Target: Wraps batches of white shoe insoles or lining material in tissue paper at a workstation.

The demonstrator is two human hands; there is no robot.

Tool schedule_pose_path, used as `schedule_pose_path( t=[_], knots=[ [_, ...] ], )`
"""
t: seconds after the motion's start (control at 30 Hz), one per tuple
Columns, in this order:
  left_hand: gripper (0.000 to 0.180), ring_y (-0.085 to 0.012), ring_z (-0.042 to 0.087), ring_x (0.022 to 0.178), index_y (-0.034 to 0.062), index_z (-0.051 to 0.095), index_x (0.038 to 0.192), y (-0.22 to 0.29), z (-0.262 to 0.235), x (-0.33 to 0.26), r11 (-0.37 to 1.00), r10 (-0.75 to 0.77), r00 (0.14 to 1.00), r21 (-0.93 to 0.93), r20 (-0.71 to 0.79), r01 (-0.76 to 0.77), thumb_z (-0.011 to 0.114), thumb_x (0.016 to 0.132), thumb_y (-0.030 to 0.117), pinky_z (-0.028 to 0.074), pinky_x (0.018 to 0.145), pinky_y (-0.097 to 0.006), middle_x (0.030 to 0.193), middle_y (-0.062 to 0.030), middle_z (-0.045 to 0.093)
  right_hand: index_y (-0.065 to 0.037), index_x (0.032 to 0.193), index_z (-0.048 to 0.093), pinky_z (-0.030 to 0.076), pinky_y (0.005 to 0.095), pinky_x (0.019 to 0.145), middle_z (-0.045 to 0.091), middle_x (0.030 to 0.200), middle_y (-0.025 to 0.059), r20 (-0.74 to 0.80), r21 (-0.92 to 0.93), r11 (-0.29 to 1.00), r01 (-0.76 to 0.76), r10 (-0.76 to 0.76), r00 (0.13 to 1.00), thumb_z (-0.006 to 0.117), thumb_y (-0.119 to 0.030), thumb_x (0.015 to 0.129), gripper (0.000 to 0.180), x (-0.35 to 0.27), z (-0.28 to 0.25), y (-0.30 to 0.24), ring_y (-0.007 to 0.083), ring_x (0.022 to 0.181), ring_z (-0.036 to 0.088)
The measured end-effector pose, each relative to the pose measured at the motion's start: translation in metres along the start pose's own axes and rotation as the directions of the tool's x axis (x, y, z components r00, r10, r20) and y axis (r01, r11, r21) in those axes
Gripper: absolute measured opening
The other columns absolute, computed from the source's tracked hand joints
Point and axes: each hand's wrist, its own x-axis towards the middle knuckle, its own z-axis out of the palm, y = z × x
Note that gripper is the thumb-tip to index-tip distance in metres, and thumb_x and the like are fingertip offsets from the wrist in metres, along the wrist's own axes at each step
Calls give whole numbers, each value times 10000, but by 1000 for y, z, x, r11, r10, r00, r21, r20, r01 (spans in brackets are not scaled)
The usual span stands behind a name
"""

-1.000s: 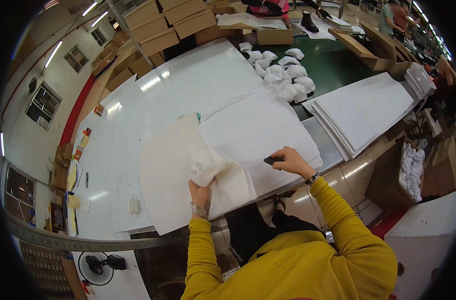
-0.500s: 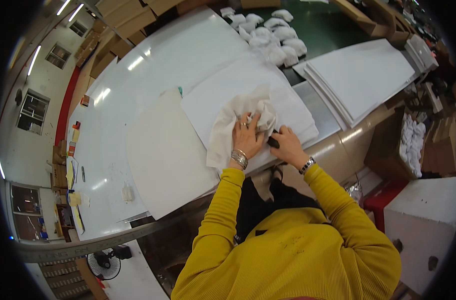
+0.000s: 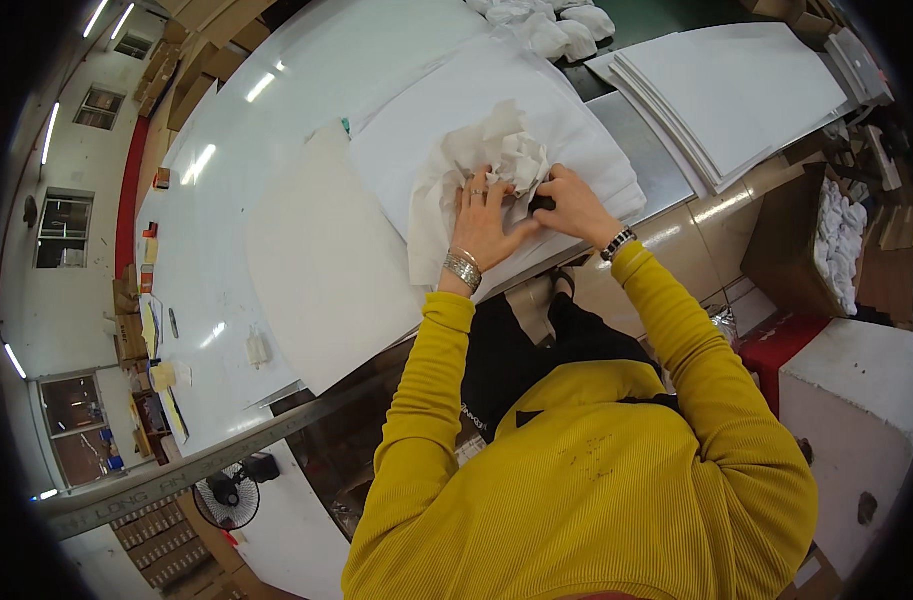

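A crumpled sheet of white tissue paper [image 3: 496,155] lies on a stack of flat white sheets [image 3: 586,130] on the white worktable [image 3: 276,120]. My left hand [image 3: 484,222] presses flat on the crumpled paper, fingers spread, with a ring and a metal bracelet showing. My right hand [image 3: 571,205] is closed around a small dark object [image 3: 542,204] at the paper's right edge and pushes into the wad. What the dark object is cannot be made out.
A second large white sheet [image 3: 316,250] lies to the left. Another pile of white sheets [image 3: 736,90] sits at the right. Wadded paper balls [image 3: 551,25] lie at the far edge. A brown box with white pieces [image 3: 826,240] stands to the right; a fan [image 3: 226,495] is below.
My left hand carried the sheet from the left pile over to the right stack and now presses it down. The paper is more crumpled, and both hands have come together on it.
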Motion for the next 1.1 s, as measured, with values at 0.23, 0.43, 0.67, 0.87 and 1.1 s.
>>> schedule_pose_path(
  t=[0.23, 0.43, 0.67, 0.87, 1.1],
  knots=[
    [519, -440, 316, 1267, 134, 481, 1163, -3, 11, -6, 995, -99, 995, -24, 24, 100, 706, 707, 239, 258, 1049, -556, 1385, -207, 321, 4, 740, 670, 468, 392, 753, 576, 772, 209, 46, 143, 989, -41, 35, 998, 655, -234, 639, 258, 20, -13, 4, 320, 826, 567],
    [455, -404, 425, 1197, 140, 511, 1117, -15, 12, 2, 974, -190, 979, -109, 68, 196, 623, 689, 36, 380, 983, -469, 1351, -201, 391, -20, 808, 699, 463, 347, 760, 562, 837, 167, 311, 256, 941, -222, 137, 940, 670, -216, 627, 269, 24, -29, 14, 295, 836, 562],
    [270, -429, 430, 1187, 113, 595, 962, -24, 10, 1, 950, -148, 980, -257, 135, 179, 635, 697, 90, 415, 937, -487, 1384, -238, 349, -23, 821, 705, 471, 361, 749, 555, 823, 169, 111, 15, 1000, 6, -7, 994, 682, -241, 600, 312, 15, -27, 12, 330, 808, 566],
    [241, -506, 227, 1301, 103, 616, 924, 18, 5, -4, 985, -134, 984, 125, 119, 119, 657, 782, 294, 266, 995, -642, 1431, -275, 244, 32, 763, 659, 447, 335, 573, 597, 642, 172, 177, 219, 957, -190, 152, 972, 655, -229, 617, 300, 26, -22, 15, 255, 565, 544],
    [214, -422, 460, 1176, 76, 605, 970, -21, 15, -2, 988, -97, 994, 119, -45, 102, 592, 844, 248, 386, 962, -500, 1285, -243, 476, 30, 793, 660, 477, 337, 655, 598, 762, 171, -29, 164, 986, 25, -21, 999, 669, -224, 635, 300, 17, -43, -1, 287, 718, 581]
  ],
)
